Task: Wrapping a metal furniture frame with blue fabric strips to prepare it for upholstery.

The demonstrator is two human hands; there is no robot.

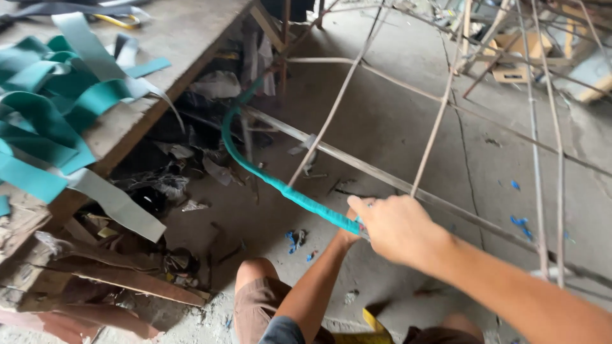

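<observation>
Both arms reach forward, right hand (pixel 396 227) clamped knuckles-up on the teal-wrapped curved metal rod (pixel 280 185), left hand (pixel 347 234) gripping beneath

No packages, labels, signs or screens visible anywhere in view.

The scene is viewed from one head-worn camera, angled steeply down and forward. The hands are seen close at lower centre, a workbench (pixel 159 44) at upper left, concrete floor (pixel 395 121) beyond.
</observation>
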